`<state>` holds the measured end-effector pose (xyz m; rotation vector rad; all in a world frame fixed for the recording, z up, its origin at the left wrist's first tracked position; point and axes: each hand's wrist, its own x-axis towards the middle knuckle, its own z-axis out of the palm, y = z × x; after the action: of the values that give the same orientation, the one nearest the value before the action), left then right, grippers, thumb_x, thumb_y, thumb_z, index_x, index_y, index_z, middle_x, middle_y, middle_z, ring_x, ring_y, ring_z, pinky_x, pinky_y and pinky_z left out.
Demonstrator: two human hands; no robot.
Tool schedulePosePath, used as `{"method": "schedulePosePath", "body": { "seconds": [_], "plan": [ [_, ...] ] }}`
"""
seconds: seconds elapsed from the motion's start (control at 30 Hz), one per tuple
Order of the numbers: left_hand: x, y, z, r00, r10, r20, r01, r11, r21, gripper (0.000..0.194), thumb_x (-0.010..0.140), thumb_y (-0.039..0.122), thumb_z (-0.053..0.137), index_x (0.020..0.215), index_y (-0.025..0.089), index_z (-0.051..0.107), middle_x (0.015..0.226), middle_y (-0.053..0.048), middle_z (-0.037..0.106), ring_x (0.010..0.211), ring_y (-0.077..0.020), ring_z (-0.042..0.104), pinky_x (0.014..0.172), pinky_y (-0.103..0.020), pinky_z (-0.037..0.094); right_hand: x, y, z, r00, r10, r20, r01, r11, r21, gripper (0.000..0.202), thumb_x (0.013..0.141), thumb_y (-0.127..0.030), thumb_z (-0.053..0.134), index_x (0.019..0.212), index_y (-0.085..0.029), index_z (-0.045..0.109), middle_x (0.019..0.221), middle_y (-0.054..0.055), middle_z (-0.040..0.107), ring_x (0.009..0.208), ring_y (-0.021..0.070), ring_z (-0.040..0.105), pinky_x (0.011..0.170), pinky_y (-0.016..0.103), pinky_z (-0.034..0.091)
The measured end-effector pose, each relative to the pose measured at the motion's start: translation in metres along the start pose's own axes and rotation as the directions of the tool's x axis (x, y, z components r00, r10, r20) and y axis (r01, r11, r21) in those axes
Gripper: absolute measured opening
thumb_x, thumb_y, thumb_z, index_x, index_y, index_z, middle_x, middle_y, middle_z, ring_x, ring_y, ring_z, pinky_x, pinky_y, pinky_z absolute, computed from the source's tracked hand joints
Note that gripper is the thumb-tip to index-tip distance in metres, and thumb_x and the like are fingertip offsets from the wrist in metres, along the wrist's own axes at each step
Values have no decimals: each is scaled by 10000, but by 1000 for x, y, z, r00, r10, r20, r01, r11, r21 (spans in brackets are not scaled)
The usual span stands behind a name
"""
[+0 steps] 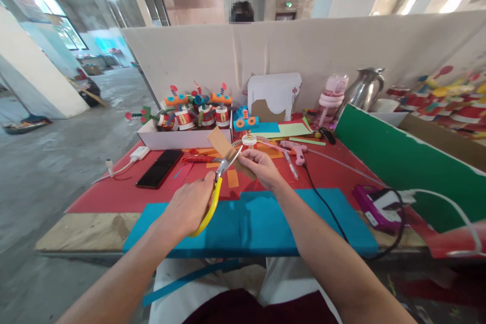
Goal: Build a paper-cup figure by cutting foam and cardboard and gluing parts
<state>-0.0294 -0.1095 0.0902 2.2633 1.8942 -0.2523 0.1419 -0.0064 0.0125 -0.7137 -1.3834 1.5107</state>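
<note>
My left hand point(192, 204) is closed around the yellow handles of a pair of scissors point(217, 192). The blades point up and to the right, against a tan strip of card point(219, 143). Between its thumb and fingers, my right hand point(261, 164) pinches that card at its right side, close to the blade tips. Just behind my hands stands a paper-cup figure point(249, 139) with a blue tube head point(246, 124) and orange eyes. On the red table covering, a small orange paper piece point(233, 178) lies below the scissors.
A white box point(182, 139) holds several similar figures at the back left. A black phone point(159, 169) and a white charger point(139, 153) lie left. Rightward are a pink glue gun point(296, 152), a pen point(291, 166), a purple power strip point(374, 207) and a green panel point(406, 167). Blue sheets point(296, 223) cover the front.
</note>
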Motion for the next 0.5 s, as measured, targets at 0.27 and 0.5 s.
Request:
{"method": "schedulePosePath", "body": {
  "seconds": [0.27,0.5],
  "plan": [
    [5,-2,10,999,-14,-30,14,1000,17,261,854,126,380,1110,154,427,806,-103,668,774,-307,679,593,-328,406,-1,-3,1,1000,7,-4,-7,1000,-7,412,637,-563,753,721,-193,590,696,-8,662,657,133,636,588,217,464],
    [4,1,10,999,-43,-11,44,999,11,245,855,155,413,1097,180,439,811,-100,673,789,-297,682,602,-313,419,-1,-1,0,1000,-1,11,1,1000,-24,366,676,-527,734,740,-195,593,686,-6,668,646,126,627,576,208,449]
  ]
}}
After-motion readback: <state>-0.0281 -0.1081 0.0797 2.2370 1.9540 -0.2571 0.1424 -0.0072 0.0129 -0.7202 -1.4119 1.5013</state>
